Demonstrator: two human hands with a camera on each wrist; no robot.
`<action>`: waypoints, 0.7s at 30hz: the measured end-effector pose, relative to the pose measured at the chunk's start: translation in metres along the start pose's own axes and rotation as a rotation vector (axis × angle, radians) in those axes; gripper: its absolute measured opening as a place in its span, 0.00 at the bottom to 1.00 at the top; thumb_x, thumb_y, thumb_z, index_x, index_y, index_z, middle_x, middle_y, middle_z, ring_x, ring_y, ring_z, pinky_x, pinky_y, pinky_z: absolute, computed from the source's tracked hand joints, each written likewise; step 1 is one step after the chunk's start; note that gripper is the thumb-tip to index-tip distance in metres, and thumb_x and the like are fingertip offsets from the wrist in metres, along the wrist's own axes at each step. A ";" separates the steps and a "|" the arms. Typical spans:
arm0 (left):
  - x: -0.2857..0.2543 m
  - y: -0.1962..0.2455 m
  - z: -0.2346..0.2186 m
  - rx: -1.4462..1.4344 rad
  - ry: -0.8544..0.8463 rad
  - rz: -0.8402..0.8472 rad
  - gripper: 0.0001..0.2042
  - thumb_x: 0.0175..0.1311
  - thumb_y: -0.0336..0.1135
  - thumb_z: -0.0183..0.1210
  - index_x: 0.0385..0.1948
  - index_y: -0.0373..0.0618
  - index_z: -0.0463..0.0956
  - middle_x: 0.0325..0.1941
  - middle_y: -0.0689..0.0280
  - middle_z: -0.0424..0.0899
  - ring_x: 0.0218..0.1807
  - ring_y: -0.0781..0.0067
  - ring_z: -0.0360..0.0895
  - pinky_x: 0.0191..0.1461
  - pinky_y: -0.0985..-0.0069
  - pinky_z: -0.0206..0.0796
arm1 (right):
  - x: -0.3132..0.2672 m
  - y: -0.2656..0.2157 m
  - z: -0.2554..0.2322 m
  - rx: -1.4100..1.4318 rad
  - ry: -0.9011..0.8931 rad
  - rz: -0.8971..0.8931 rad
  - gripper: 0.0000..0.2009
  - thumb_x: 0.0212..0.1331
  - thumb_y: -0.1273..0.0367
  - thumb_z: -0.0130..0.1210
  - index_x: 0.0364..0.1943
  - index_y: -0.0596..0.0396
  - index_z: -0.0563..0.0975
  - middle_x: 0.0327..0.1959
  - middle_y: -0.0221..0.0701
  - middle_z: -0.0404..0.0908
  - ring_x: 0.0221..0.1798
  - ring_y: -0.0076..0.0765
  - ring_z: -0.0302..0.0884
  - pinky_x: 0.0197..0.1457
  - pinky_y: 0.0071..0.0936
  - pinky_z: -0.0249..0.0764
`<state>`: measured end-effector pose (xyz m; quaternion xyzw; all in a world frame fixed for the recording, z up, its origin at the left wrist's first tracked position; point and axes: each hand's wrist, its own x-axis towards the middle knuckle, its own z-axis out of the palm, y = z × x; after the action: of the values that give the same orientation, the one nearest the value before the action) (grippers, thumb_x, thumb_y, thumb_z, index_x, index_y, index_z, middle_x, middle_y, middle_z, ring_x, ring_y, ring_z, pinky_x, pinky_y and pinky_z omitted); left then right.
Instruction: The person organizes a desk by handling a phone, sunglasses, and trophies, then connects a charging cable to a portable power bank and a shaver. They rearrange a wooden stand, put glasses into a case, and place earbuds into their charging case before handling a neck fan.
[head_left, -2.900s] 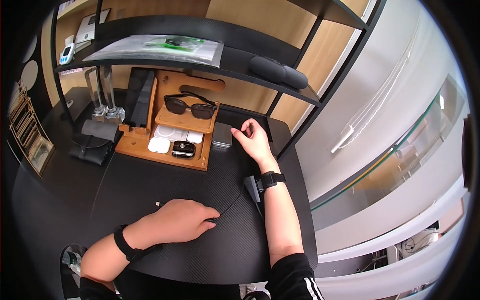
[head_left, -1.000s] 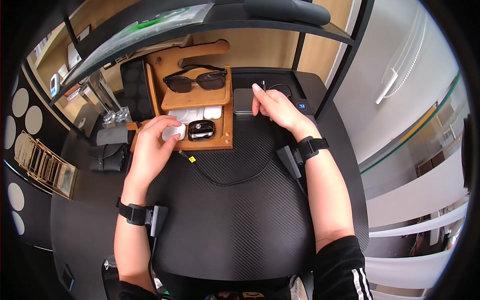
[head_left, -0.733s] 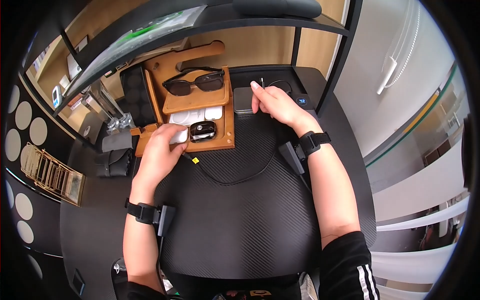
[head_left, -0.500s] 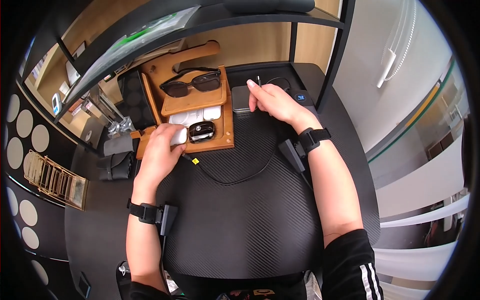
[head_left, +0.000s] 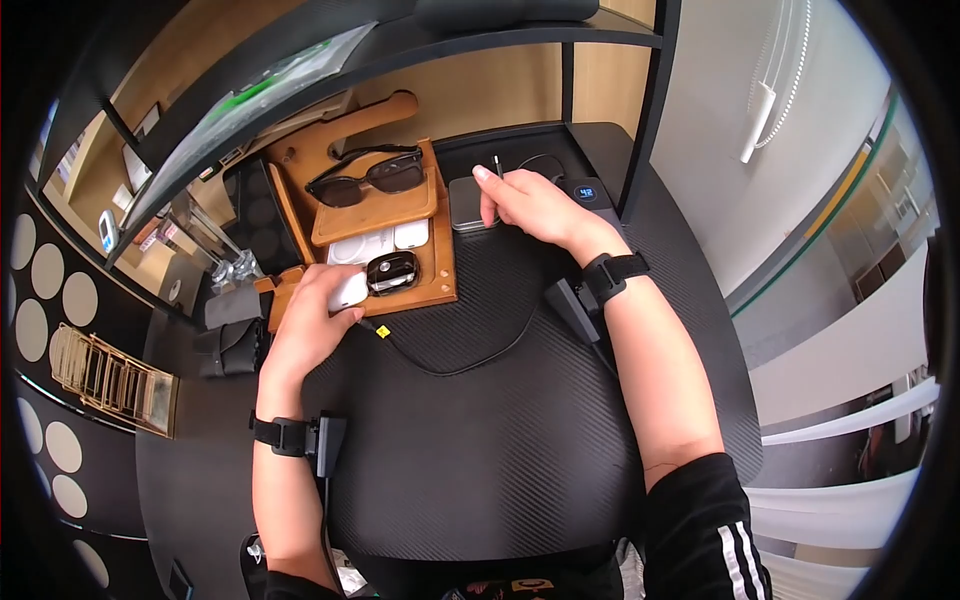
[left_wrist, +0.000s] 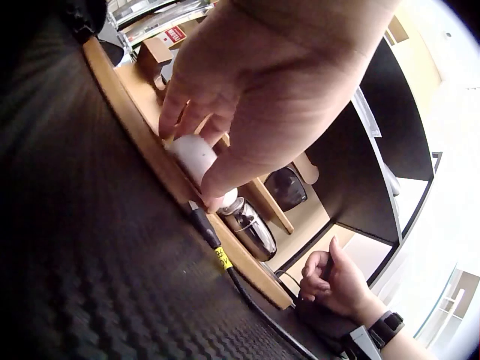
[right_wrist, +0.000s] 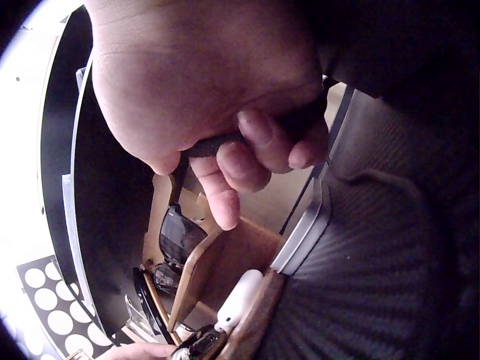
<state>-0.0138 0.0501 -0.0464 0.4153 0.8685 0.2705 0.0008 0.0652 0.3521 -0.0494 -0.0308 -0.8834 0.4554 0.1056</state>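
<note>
My left hand (head_left: 315,315) grips a white rounded earphone case (head_left: 350,290) at the front left of the wooden desk organizer (head_left: 436,290); in the left wrist view, thumb and fingers wrap the case (left_wrist: 195,155). Just in front of it lies the plug (left_wrist: 201,216) of a black cable with a yellow tag (head_left: 383,331). My right hand (head_left: 535,208), over the flat grey box (head_left: 465,206), holds a black cable between curled fingers and palm, its thin plug (head_left: 497,163) pointing up. A glossy black key fob (head_left: 392,271) sits beside the white case.
Sunglasses (head_left: 368,178) rest on the organizer's upper ledge, above a second white case (head_left: 411,235). A power bank (head_left: 587,194) showing 42 is behind my right hand. A black pouch (head_left: 230,347) lies left. A black shelf (head_left: 520,38) overhangs the desk.
My left hand has let go of the cable at the desk's front and moved up to grip the white case. My right hand stays near the grey box. The head view has shifted.
</note>
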 end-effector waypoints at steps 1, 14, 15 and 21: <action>0.000 0.000 0.001 0.021 -0.009 -0.014 0.23 0.49 0.22 0.65 0.51 0.43 0.74 0.48 0.60 0.74 0.51 0.62 0.73 0.55 0.72 0.65 | 0.001 0.002 0.001 -0.003 0.003 0.002 0.34 0.67 0.45 0.34 0.22 0.59 0.79 0.23 0.42 0.77 0.34 0.44 0.76 0.48 0.34 0.69; -0.004 0.002 0.005 0.078 0.043 -0.104 0.23 0.56 0.29 0.63 0.56 0.48 0.73 0.42 0.58 0.69 0.50 0.59 0.69 0.57 0.70 0.63 | 0.003 0.007 0.004 0.012 -0.052 -0.043 0.32 0.68 0.45 0.34 0.27 0.57 0.80 0.15 0.24 0.62 0.23 0.24 0.62 0.31 0.25 0.64; -0.004 0.001 0.004 0.081 0.075 -0.131 0.22 0.56 0.29 0.63 0.55 0.48 0.73 0.43 0.59 0.69 0.50 0.61 0.70 0.57 0.71 0.63 | 0.004 0.009 0.004 0.009 -0.044 -0.060 0.33 0.68 0.45 0.33 0.26 0.57 0.80 0.15 0.25 0.63 0.23 0.25 0.63 0.32 0.26 0.65; -0.001 0.032 -0.020 -1.246 -0.081 -0.193 0.22 0.61 0.29 0.59 0.58 0.40 0.67 0.44 0.64 0.75 0.41 0.74 0.73 0.42 0.82 0.70 | 0.001 0.000 0.002 -0.023 -0.063 -0.065 0.36 0.68 0.43 0.29 0.20 0.56 0.80 0.19 0.35 0.71 0.30 0.37 0.71 0.43 0.32 0.68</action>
<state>0.0053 0.0562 -0.0145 0.2667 0.5808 0.7083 0.2998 0.0642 0.3509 -0.0504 0.0111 -0.8921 0.4423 0.0922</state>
